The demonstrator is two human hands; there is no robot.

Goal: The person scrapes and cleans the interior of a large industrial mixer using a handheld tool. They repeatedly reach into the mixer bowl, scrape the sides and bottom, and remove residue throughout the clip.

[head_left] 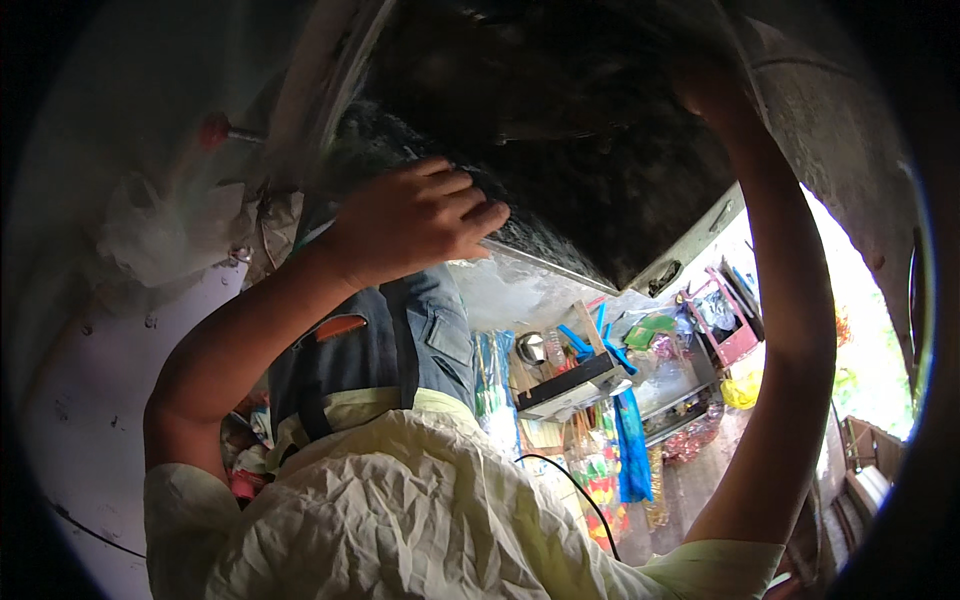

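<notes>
Before me is a large blackened cavity or panel [570, 187] with a pale metal rim [559, 268]; it is too dark to tell which. My left hand [427, 214] is at its near edge, back of the hand towards me. The fingers curl over the black surface and the thumb lies below, with the rim running between them. My right hand [705, 94] reaches to the far right side of the black surface. Shadow hides its fingers, so whether it grips anything does not show.
At left, a red knob [215, 132] on a rod sticks out near a crumpled clear plastic bag [142, 232]. Below right are hanging packets [600, 480], a blue cloth [634, 446], a pink rack [724, 319] and a yellow bag [742, 390]. A black cable [589, 499] crosses by my shirt.
</notes>
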